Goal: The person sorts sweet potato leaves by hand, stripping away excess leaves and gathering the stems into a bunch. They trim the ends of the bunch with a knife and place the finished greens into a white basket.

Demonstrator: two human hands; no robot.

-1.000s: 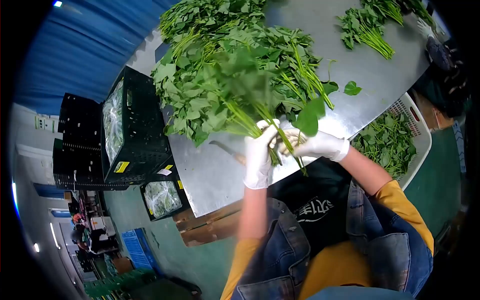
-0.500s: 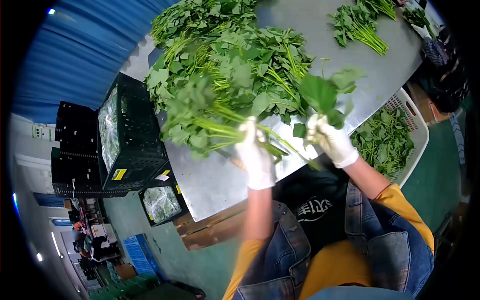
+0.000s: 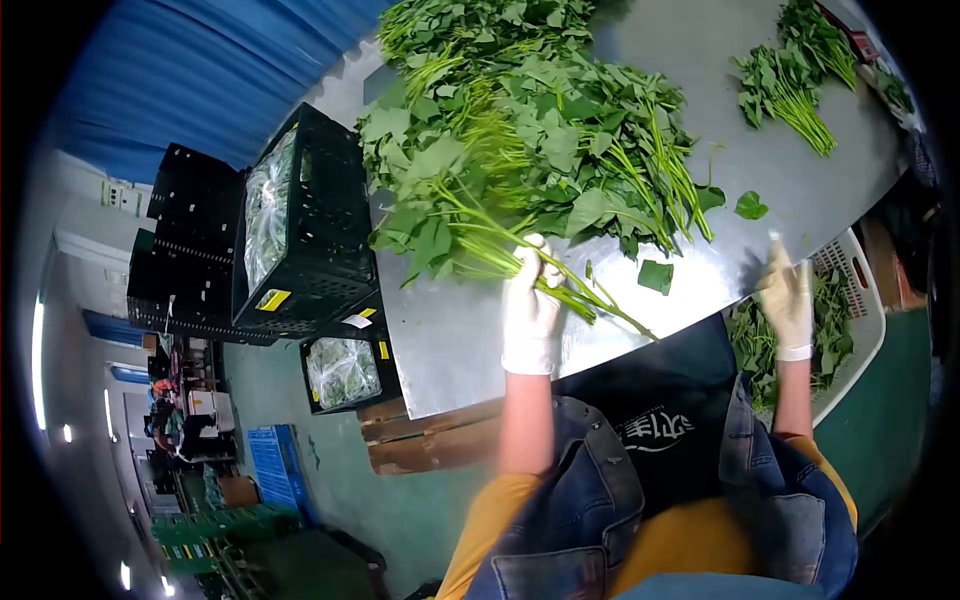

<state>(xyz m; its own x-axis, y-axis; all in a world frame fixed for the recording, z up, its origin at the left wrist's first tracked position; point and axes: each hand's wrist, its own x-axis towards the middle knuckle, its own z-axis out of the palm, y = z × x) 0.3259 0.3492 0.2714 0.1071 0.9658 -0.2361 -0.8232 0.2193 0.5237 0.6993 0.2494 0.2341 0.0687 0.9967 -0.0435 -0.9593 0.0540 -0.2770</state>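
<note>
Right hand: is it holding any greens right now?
No, the right hand is open and empty by the white basket; only the left hand grips the bundle of greens.

Two gloved hands, one left hand [image 3: 530, 310] and one right hand [image 3: 787, 300], were at one steel table [image 3: 460, 340]. The left gripped one held bunch [image 3: 450, 225]. One heap of greens [image 3: 540, 120] lay at twelve o'clock, two small bunches [image 3: 790, 90] at two o'clock and two loose leaves [image 3: 750, 205] toward three. Two black crates [image 3: 300, 220] of bagged greens stood at nine o'clock, and one white basket [image 3: 853, 262] at three.
</note>
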